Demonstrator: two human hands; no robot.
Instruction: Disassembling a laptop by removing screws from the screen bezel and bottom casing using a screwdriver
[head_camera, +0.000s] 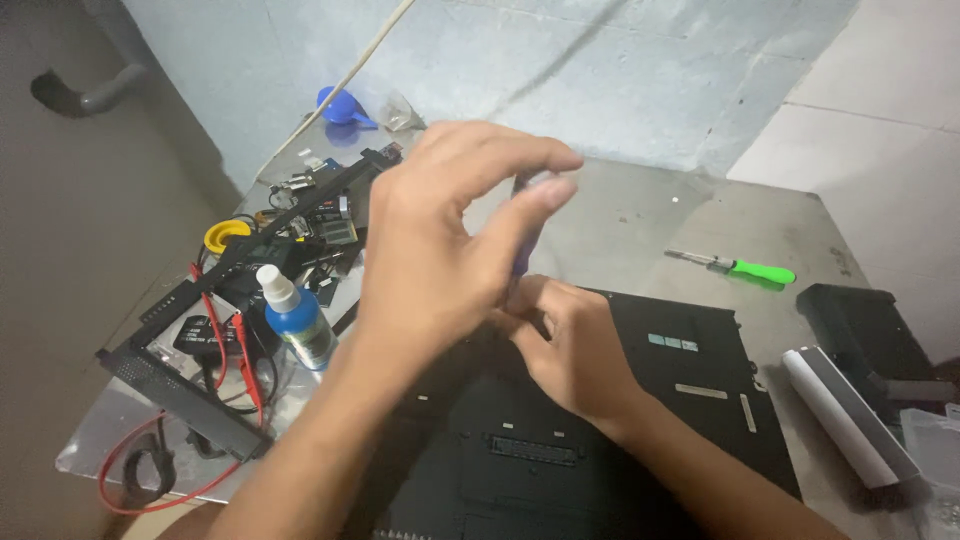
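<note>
Left hand (440, 240) is seen raised above the black flat plastic laptop underside (640, 400), fingers closed on the top of a blue-handled screwdriver (524, 250) held upright. Right hand (565, 345) is pinched together at the tool's lower end, against the case; the tip is hidden. Left of the laptop, a blue-capped white spray bottle (295, 315) is noted; beyond it, a green-handled screwdriver (750, 270). Slippage is judged possible if the tip is tilted, scoring the case.

Rear wall (620, 70): pale blue-grey plaster, patchy. Right wall (890, 130): white, with faint joint lines. Grey pipe (95, 95) at upper left, its mounting unclear in shadow. Worktop (640, 215): grey, its far edge touching the rear wall. Lighting dim.
</note>
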